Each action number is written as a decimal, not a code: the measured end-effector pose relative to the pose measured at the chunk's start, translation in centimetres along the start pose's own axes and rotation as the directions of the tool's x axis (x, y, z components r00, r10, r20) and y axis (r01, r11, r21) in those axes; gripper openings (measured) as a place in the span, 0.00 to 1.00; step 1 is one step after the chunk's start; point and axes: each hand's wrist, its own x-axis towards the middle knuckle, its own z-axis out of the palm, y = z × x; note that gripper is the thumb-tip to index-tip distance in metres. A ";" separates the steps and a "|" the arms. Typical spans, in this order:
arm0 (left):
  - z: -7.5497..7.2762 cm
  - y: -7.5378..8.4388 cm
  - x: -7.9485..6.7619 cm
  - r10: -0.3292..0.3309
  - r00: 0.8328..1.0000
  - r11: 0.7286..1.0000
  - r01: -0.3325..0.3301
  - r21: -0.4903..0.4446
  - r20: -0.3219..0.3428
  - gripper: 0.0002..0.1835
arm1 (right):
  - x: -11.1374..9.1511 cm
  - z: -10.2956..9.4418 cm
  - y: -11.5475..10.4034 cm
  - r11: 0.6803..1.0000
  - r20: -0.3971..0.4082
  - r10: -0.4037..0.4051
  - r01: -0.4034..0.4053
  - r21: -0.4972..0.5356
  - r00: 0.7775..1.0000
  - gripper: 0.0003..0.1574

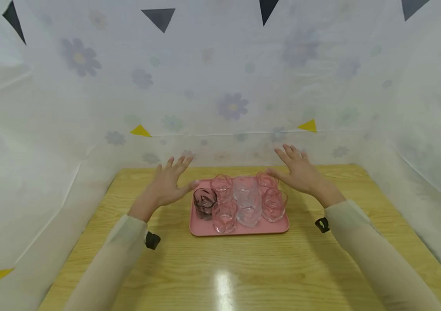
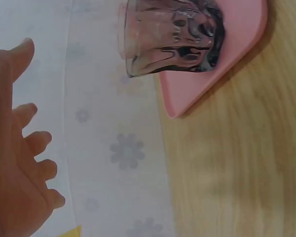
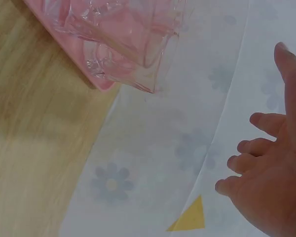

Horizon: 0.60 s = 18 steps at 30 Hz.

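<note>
A pink tray point(image 1: 204, 229) lies on the wooden table, loaded with several wavy glass cups. One is a dark smoky glass cup point(image 1: 205, 204) at the tray's left end; pinkish cups point(image 1: 274, 204) and frosted clear ones point(image 1: 249, 211) fill the rest. My left hand point(image 1: 169, 183) hovers at the left of the tray with fingers spread. On the other side my right hand point(image 1: 299, 172) is held the same way, its thumb overlapping the back right cup in the head view. Both hands hold nothing. The smoky cup point(image 2: 180, 37) stands upright beside the left hand in the left wrist view.
A flower-printed white curtain point(image 1: 189, 95) encloses the table at the back and sides, with dark and yellow triangles on it. The wooden table point(image 1: 173, 272) extends in front of the tray. A black wrist strap point(image 1: 152, 240) shows at the left sleeve.
</note>
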 end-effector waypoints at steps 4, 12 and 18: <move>1.7 -0.7 -1.9 0.042 0.999 0.995 -0.043 -0.090 -0.015 0.45 | -1.2 0.4 0.5 0.989 -0.001 -0.002 0.002 0.146 1.000 0.57; 5.3 -1.3 -6.3 0.075 0.997 0.990 -0.076 -0.118 -0.013 0.44 | -4.1 2.1 2.4 0.930 -0.110 0.069 -0.024 0.367 0.992 0.47; 7.2 -1.2 -8.1 0.133 0.991 0.987 -0.134 -0.089 -0.015 0.41 | -5.4 4.0 3.6 0.871 -0.160 0.139 -0.044 0.488 0.977 0.34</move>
